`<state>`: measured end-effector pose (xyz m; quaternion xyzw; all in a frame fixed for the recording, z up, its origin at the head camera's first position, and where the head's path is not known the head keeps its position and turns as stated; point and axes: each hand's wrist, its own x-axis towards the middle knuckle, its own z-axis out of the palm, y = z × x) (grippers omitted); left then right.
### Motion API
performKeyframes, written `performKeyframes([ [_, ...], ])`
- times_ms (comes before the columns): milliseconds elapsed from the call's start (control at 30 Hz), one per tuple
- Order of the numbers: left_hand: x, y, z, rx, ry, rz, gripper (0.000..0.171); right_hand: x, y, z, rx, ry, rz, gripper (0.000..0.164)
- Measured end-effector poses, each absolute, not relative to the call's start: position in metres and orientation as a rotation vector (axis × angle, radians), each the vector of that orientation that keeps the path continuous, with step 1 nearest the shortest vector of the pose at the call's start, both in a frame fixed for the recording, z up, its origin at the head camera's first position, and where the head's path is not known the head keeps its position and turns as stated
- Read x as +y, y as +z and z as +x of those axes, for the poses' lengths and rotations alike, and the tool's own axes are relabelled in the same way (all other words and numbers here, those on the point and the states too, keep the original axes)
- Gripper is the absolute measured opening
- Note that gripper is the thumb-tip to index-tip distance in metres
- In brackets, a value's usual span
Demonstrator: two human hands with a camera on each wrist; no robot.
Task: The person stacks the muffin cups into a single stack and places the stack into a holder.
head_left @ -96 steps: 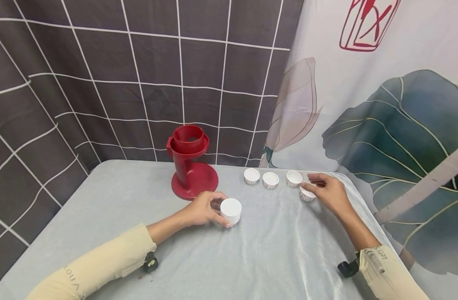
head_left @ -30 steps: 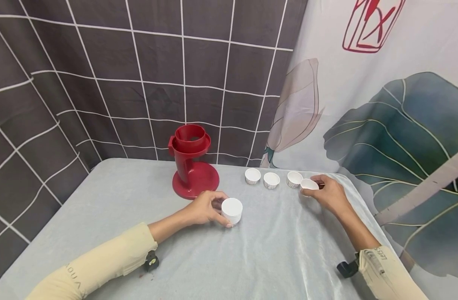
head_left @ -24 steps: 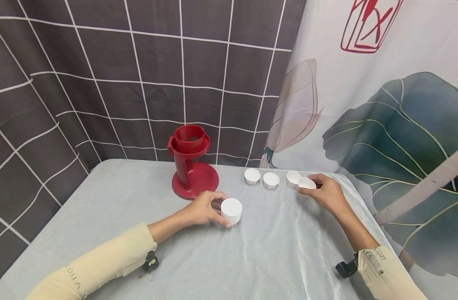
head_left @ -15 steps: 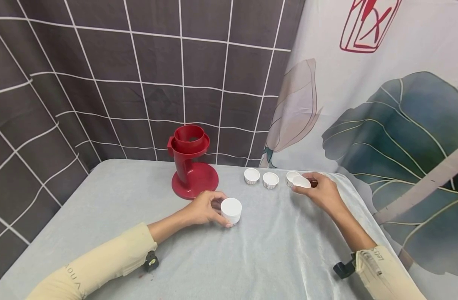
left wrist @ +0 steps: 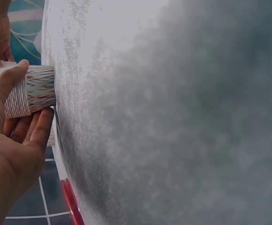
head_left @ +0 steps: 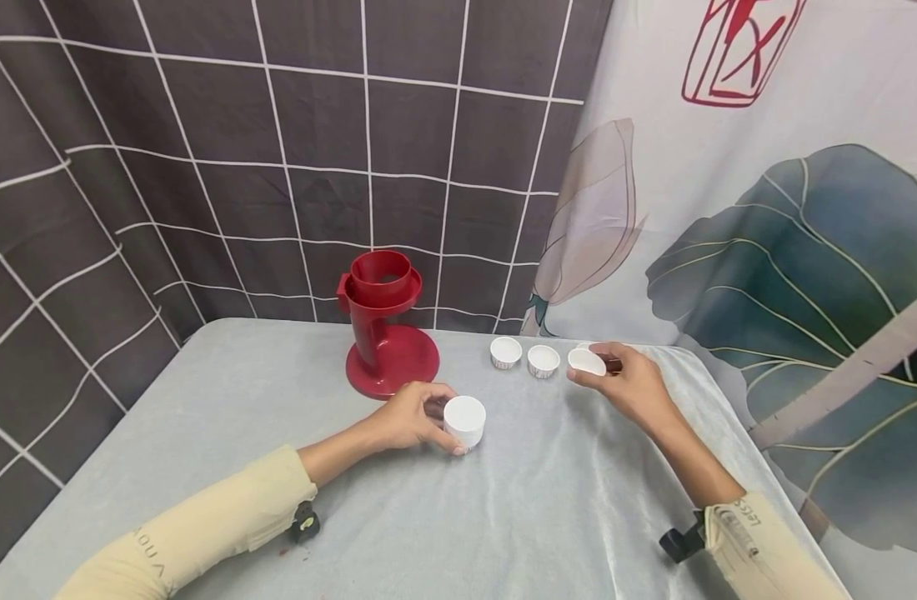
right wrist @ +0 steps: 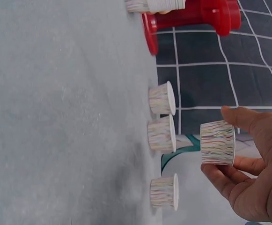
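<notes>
My left hand grips a stack of white paper baking cups, thumb on the near side. In the left wrist view the nested rims show above a side with coloured wavy lines. My right hand pinches a single paper baking cup between thumb and fingers. The right wrist view shows this cup held clear of the table. Two more cups, one at the left and one beside it, stand on the table. A third cup is mostly hidden behind the held one in the head view.
A red plastic stand with a ring-shaped top and round base stands at the back, just beyond my left hand. Pale cloth covers the table. Dark grid-patterned fabric and a floral curtain hang behind it.
My right hand has taken hold of the rightmost cup, lifted it and carried it left, now in front of the neighbouring cup. The left hand and its stack have stayed put.
</notes>
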<state>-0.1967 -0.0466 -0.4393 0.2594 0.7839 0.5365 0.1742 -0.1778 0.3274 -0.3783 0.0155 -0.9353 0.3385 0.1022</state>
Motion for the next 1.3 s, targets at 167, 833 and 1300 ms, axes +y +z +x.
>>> performKeyframes([
  [167, -0.046, -0.439, -0.197, 2.206, 1.536, 0.734, 0.05, 0.321, -0.379, -0.178, -2.764, 1.006, 0.051, 0.07],
  [833, -0.05, -0.441, -0.199, 2.231, 1.51, 0.737, 0.051, 0.291, -0.374, -0.176, -2.771, 1.137, 0.071, 0.071],
  [1300, -0.047, -0.441, -0.199, 2.253, 1.489, 0.717, 0.051, 0.276, -0.374, -0.17, -2.779, 1.172, 0.11, 0.07],
])
